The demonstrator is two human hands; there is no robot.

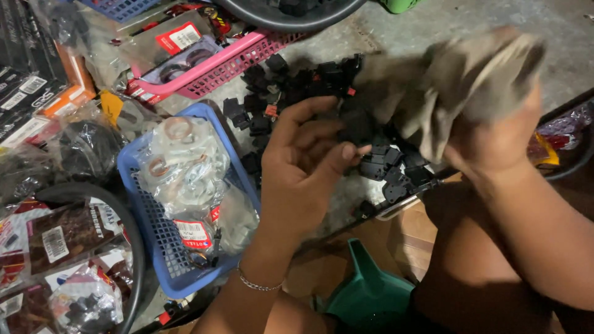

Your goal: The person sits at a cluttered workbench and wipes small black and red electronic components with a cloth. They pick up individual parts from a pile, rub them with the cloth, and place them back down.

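Head view: small black part (357,127), pinched at left hand's (303,164) fingertips above heap of black parts (322,93); long axis perhaps upright, too blurred. Grey rag (458,80) bunched in clenched right hand (495,142). Blue basket (154,229) beside, left.

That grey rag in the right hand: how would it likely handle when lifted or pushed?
The grey rag looks floppy: it bunches and drapes in folds over the right hand. Probably light, since a loose one-handed grasp carries it. It seems unlikely to roll or slip; pushed, it would likely crumple rather than slide.
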